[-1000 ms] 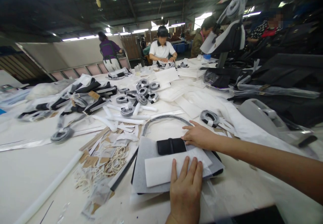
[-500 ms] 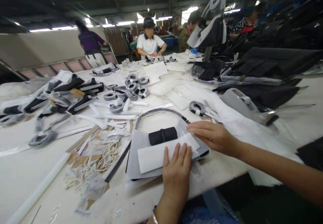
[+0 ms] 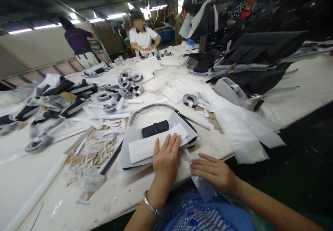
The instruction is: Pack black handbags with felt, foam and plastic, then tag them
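My left hand (image 3: 166, 158) lies with spread fingers on a folded white sheet (image 3: 145, 147). That sheet rests on a dark bag wrapped in pale tissue (image 3: 125, 154), near the table's front edge. Just above the sheet, a black rolled piece with a band (image 3: 155, 129) sits on the tissue. The bag's wrapped handle (image 3: 145, 108) arches away behind it. My right hand (image 3: 215, 173) is at the table's edge, right of the bag, fingers extended and slightly apart, against a clear plastic strip (image 3: 204, 187) hanging over the edge.
Cords and paper scraps (image 3: 101, 151) lie left of the bag. Wrapped coils (image 3: 126, 85) are behind it, with black bags (image 3: 57, 95) further left. White sheeting (image 3: 229, 123) and large black pieces (image 3: 255, 60) are at right. A person in white (image 3: 144, 38) works across the table.
My right hand has moved from the bag's upper right corner down toward me, to the table's front edge. My left hand stays on the folded sheet. The view has shifted.
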{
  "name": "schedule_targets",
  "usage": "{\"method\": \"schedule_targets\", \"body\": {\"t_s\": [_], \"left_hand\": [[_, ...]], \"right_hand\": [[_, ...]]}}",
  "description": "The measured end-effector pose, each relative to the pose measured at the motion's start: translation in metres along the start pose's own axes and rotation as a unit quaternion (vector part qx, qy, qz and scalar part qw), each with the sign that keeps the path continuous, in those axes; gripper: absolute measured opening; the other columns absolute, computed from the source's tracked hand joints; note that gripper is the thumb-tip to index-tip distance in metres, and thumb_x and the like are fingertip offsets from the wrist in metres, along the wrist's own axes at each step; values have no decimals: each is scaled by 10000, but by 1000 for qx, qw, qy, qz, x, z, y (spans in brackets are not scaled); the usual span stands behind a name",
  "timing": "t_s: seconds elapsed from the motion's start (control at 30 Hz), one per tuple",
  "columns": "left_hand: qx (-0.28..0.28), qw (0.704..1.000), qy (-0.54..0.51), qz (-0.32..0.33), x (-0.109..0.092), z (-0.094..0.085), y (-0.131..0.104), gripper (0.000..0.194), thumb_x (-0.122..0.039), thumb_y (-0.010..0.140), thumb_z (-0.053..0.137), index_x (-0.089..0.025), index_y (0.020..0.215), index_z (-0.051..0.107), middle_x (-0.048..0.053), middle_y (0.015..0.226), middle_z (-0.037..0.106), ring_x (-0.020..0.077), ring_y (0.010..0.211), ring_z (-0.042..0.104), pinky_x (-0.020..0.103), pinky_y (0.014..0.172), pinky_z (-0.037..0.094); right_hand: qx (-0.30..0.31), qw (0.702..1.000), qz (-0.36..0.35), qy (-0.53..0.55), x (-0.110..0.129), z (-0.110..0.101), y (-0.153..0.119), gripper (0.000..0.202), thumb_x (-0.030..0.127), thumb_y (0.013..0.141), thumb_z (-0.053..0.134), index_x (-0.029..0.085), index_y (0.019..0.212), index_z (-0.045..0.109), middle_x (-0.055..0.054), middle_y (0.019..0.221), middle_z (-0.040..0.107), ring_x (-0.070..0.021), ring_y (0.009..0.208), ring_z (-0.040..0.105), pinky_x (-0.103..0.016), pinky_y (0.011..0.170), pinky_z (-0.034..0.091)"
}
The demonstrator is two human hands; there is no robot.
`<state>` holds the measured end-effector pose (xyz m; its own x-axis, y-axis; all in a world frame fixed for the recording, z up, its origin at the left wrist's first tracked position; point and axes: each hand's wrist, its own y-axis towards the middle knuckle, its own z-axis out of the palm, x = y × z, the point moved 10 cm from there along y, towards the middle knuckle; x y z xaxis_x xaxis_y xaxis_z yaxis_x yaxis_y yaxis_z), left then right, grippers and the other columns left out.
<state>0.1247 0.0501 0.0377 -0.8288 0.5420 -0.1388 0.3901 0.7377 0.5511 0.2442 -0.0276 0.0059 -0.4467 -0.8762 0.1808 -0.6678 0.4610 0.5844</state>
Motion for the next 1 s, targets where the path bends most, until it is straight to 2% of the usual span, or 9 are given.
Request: {"method": "schedule_targets", "body": {"t_s": [0.07, 0.13, 0.3, 0.53, 0.63, 0.73, 0.87, 1.0], "left_hand": [[-3, 1000, 6, 1, 0, 0, -1, 391, -253, 1002, 522, -250, 1393, 524, 17, 1385, 598, 211, 1296, 560, 481, 1224, 219], [-7, 1000, 12, 1, 0, 1, -1, 391, -244, 1001, 521, -251, 1392, 526, 23, 1379, 602, 215, 1296, 561, 488, 1216, 240], [-9, 1000, 21, 2, -1, 3, -3, 406, -199, 988, 535, -251, 1390, 531, 20, 1381, 602, 214, 1306, 553, 495, 1209, 259], [-14, 999, 29, 8, -2, 3, -3, 403, -167, 983, 531, -250, 1378, 541, 16, 1371, 610, 214, 1294, 563, 492, 1195, 288], [-19, 999, 25, 9, -2, 2, -3, 389, -174, 994, 513, -245, 1376, 540, 14, 1371, 610, 216, 1287, 569, 484, 1195, 284], [-26, 999, 19, 6, -2, 1, -3, 373, -205, 1007, 497, -250, 1376, 538, 7, 1371, 609, 220, 1286, 569, 480, 1202, 264], [-23, 1000, 10, 1, -1, 1, -2, 376, -228, 1011, 496, -258, 1385, 526, 2, 1379, 604, 220, 1287, 567, 482, 1205, 250], [-20, 1000, 2, 2, 0, 1, -2, 376, -253, 1015, 492, -253, 1390, 519, 0, 1380, 603, 218, 1294, 561, 477, 1211, 236]], "right_hand": [[-28, 999, 15, 28, 2, -4, 3, 303, 128, 1026, 417, 103, 1234, 635, -118, 1141, 740, -179, 1204, 625, -426, 1110, 453], [-30, 999, 19, 37, 10, -5, 3, 312, 157, 1038, 398, 106, 1214, 650, -115, 1120, 747, -173, 1163, 652, -394, 1086, 480], [-22, 999, 33, 23, 27, -10, -8, 310, 137, 1016, 421, 122, 1194, 674, -106, 1134, 745, -168, 1145, 664, -359, 1073, 494], [-14, 998, 48, 43, 30, -19, -10, 328, 133, 1005, 413, 140, 1235, 647, -105, 1176, 729, -170, 1162, 655, -349, 1061, 500], [-16, 993, 75, 88, 18, -25, -5, 384, 73, 972, 377, 165, 1231, 644, -86, 1172, 733, -152, 1126, 672, -303, 1024, 516], [6, 978, 150, 148, -7, -24, 2, 364, 71, 948, 419, 203, 1161, 684, -45, 1086, 761, -146, 1011, 712, -254, 921, 548], [84, 939, 267, 201, -43, -2, 14, 294, 151, 950, 462, 219, 1070, 722, -32, 1010, 771, -171, 911, 724, -265, 826, 549], [149, 915, 330, 175, -60, 19, 23, 200, 272, 958, 530, 206, 1040, 700, -47, 942, 763, -215, 846, 716, -294, 740, 518]]}}
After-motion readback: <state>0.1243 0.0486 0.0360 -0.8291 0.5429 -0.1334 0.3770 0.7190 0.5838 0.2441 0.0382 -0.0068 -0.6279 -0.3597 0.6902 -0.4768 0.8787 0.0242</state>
